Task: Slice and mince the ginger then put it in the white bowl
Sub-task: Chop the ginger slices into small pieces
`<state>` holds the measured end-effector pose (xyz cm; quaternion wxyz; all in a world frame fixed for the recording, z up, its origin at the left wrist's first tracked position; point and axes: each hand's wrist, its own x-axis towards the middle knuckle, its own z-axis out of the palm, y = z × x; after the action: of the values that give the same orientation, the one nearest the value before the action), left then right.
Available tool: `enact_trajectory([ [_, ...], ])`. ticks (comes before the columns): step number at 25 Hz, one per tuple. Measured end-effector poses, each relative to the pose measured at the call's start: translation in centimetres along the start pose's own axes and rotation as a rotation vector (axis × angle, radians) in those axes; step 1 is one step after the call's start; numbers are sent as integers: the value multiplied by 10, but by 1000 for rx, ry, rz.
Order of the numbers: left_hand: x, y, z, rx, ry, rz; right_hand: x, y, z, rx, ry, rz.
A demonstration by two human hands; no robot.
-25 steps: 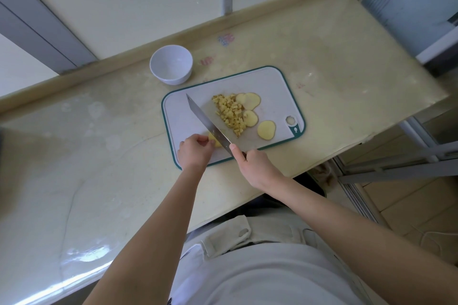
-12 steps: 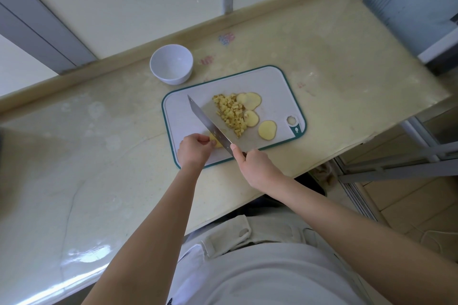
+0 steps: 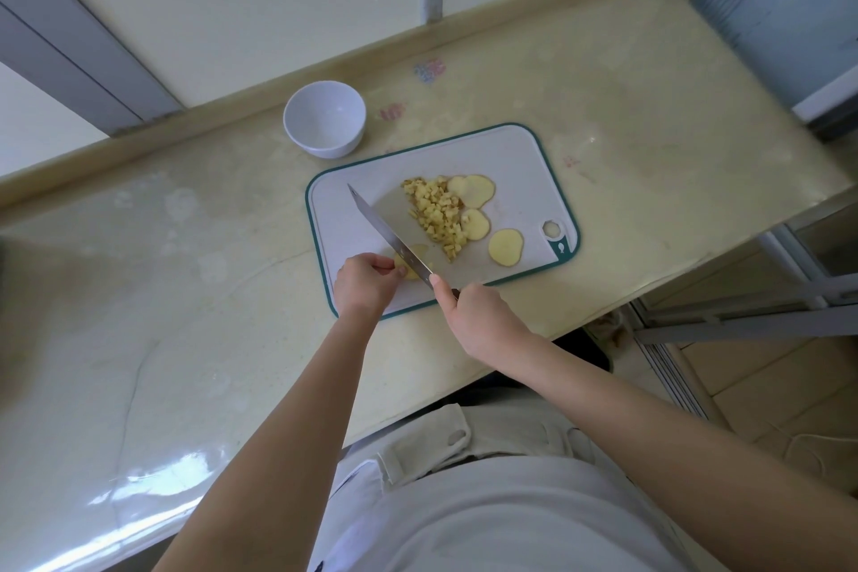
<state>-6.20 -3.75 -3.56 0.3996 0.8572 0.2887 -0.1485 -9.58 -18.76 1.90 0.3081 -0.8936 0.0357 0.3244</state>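
Cutting board (image 3: 510, 163) on the table (image 3: 185, 246). At the board's near left corner the left hand (image 3: 364, 283) pinched a ginger piece (image 3: 414, 256) with curled fingers. At its near edge the right hand (image 3: 478, 316) gripped the knife (image 3: 385, 232), blade diagonal across the board, over that piece. Minced ginger (image 3: 436, 214) lay heaped at the board's centre, three round slices (image 3: 506, 246) toward its right end. The white bowl (image 3: 325, 118) stood beyond its far left corner.
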Motion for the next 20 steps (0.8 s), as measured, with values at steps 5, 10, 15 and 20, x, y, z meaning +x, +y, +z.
enact_trajectory([
  [5,1,-1,-1,4,-22,0,4,-1,-1,23,-40,-20],
  [10,-2,-3,1,13,-20,10,9,2,5,23,-35,-23],
  [15,-4,-2,-1,17,-18,20,12,6,3,26,-49,-11],
  [20,1,3,-3,4,-95,-18,23,16,-10,181,-78,47],
])
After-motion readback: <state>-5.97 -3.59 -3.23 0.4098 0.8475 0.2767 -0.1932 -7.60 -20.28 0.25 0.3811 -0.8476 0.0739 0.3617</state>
